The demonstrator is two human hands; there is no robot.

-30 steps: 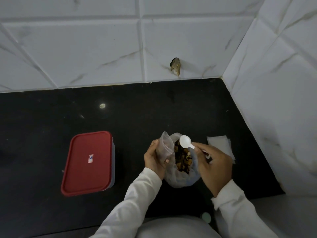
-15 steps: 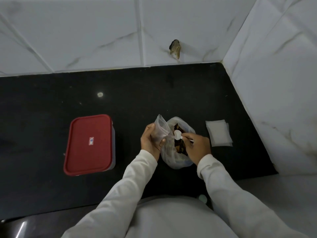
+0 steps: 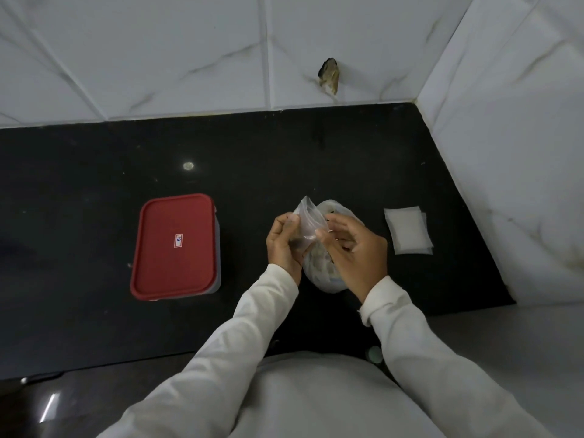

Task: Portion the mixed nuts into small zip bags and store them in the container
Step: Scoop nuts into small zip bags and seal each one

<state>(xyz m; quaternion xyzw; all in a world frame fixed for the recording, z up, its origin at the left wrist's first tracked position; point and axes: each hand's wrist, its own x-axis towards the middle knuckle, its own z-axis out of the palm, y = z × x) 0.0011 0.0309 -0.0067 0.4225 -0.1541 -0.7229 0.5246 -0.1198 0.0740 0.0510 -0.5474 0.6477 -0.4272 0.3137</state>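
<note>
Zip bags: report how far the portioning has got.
Done: nothing stored that shows; the red-lidded container sits closed. In hand: both hands, left hand and right hand, hold one small zip bag over the big nut bag. Left: the stack of empty zip bags on the counter, then storing.

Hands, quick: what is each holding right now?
Left hand: shut on the small zip bag.
Right hand: fingers pinching the same bag's edge.

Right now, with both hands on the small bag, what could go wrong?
1. The small bag is pinched by both the left hand and the right hand above the big open bag; nuts may spill onto the counter.
2. The red lid is on the container, so storing needs a free hand.
</note>
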